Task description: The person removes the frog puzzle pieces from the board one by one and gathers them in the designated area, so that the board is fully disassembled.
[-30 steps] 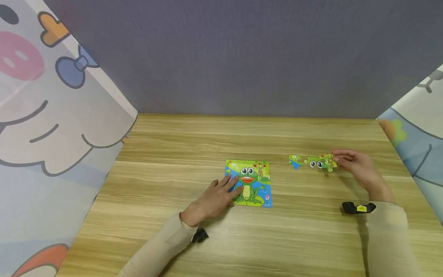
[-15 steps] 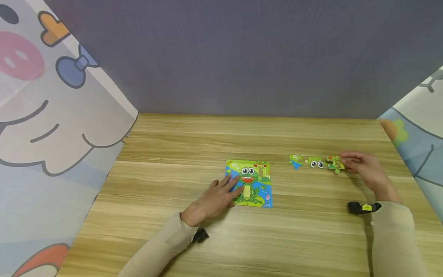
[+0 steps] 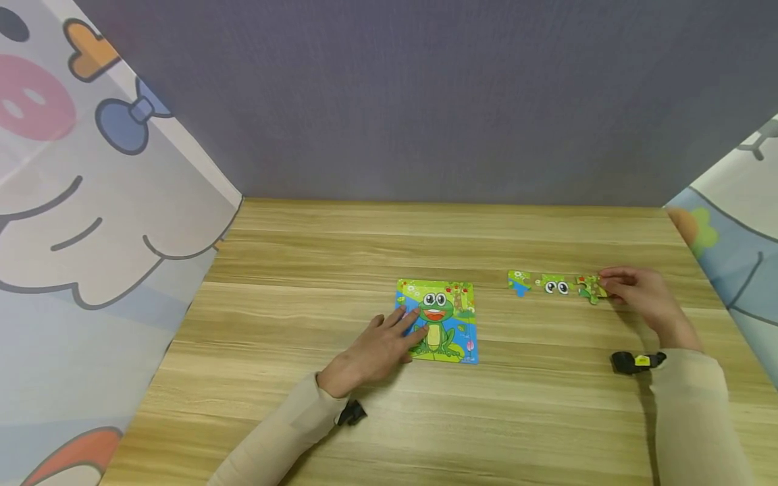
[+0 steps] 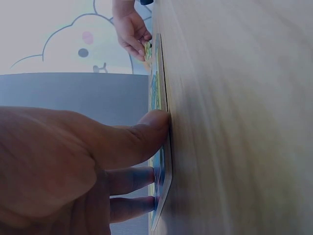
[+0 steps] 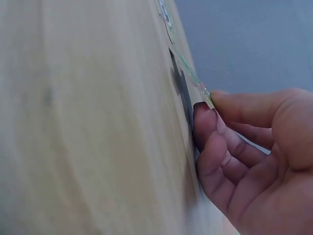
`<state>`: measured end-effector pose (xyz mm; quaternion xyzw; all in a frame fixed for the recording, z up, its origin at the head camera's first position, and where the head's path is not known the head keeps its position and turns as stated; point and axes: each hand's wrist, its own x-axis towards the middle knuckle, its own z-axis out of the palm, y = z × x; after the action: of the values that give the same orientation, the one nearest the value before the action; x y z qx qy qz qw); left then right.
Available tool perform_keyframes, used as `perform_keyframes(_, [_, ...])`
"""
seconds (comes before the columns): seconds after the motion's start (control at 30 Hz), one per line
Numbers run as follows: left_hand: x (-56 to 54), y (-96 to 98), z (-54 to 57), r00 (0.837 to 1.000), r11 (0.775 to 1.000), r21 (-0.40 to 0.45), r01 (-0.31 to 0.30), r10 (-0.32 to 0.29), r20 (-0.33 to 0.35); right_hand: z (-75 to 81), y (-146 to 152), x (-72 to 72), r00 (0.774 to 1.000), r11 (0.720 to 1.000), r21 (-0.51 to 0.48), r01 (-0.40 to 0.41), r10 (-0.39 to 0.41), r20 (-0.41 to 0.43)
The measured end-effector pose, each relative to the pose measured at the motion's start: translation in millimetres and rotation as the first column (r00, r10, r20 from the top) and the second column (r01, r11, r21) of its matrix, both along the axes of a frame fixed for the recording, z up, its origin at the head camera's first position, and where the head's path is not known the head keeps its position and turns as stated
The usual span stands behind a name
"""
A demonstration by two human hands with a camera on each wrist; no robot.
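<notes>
Right beside the eyes, tilted off the surface

Pinches the tree piece (image 3: 589, 288) by its right edge in the right hand (image 3: 641, 297), with fingertips nearly closed together and the other fingers curled below. Holds that edge clear of the surface (image 3: 304, 256), to judge by the right wrist view; cannot tell whether the far edge touches down. Reaches left from the fingertips, just beside the eyes piece (image 3: 555, 285), with at most a narrow break between; too small to tell contact there. Points its knob toward the near side. Continues left in the same row to the corner piece (image 3: 519, 280), near the eyes piece and also knob-side near.

Has both of these loose pieces between it and the frog board (image 3: 452, 334), which is roughly square, with no clear long axis. Rests the left hand (image 3: 377, 351) on the board's left part, fingers spread and nearly straight, thumb at the rim, well apart from the row. Leaves the right hand by far the nearer to all three pieces. Backs onto a grey panel (image 3: 450, 101) beyond the surface, with cartoon panels (image 3: 109, 223) at the sides.
</notes>
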<state>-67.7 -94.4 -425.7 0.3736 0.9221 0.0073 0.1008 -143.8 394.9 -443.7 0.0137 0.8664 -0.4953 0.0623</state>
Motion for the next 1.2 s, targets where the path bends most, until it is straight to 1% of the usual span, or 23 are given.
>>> perform_keyframes(0.07, [0.1,0.1,0.2,1.0,1.0,-0.001,-0.004,0.004,0.006,1.3,-2.2,-1.4,1.0,0.999,0.033,-0.009,0.009,-0.011])
perform_keyframes(0.2, [0.1,0.4,0.8,1.0,1.0,-0.004,-0.005,0.005,0.007,4.0,-6.7,-2.3,0.998,0.988,0.155,-0.011,0.02,-0.053])
perform_keyframes(0.3, [0.1,0.4,0.9,1.0,1.0,-0.001,-0.003,0.003,0.003,5.8,-9.2,-2.4,0.996,0.963,0.268,0.001,0.024,-0.089])
perform_keyframes(0.4, [0.3,0.0,0.9,1.0,1.0,0.003,0.0,0.0,0.003,7.2,-10.4,-3.2,0.994,0.941,0.338,0.01,0.027,-0.106])
perform_keyframes(0.53, [-0.1,-0.3,0.2,1.0,1.0,0.005,0.0,0.0,0.005,8.2,-10.5,-4.0,0.994,0.929,0.37,0.006,0.035,-0.106])
perform_keyframes(0.7, [-0.4,-0.3,0.1,1.0,1.0,0.005,0.001,-0.001,0.005,7.4,-9.1,-5.1,0.994,0.924,0.383,0.005,0.036,-0.099])
perform_keyframes(0.83, [-0.1,-0.1,0.7,1.0,1.0,0.008,0.007,-0.007,-0.002,10.5,-10.0,-4.1,0.994,0.916,0.402,0.01,0.036,-0.107])
perform_keyframes(0.9, [0.0,0.0,1.1,1.0,1.0,0.007,0.007,-0.007,-0.004,14.3,-13.0,-2.9,0.991,0.906,0.423,0.013,0.044,-0.125])
perform_keyframes(1.0, [0.2,0.0,1.9,1.0,1.0,0.003,0.006,-0.006,-0.003,21.7,-21.9,-1.0,0.982,0.892,0.452,0.021,0.066,-0.176])
perform_keyframes(1.07, [0.3,0.0,2.4,1.0,1.0,-0.002,0.006,-0.006,-0.008,27.8,-31.3,0.7,0.976,0.888,0.459,0.019,0.083,-0.2])
perform_keyframes(1.17, [0.5,0.0,2.2,1.0,1.0,-0.01,0.008,-0.008,-0.018,36.6,-48.5,2.7,0.973,0.894,0.447,-0.004,0.106,-0.204])
perform_keyframes(1.2, [0.6,0.1,2.1,1.0,1.0,-0.011,0.008,-0.008,-0.022,39.3,-54.7,3.2,0.972,0.892,0.451,-0.008,0.112,-0.205])
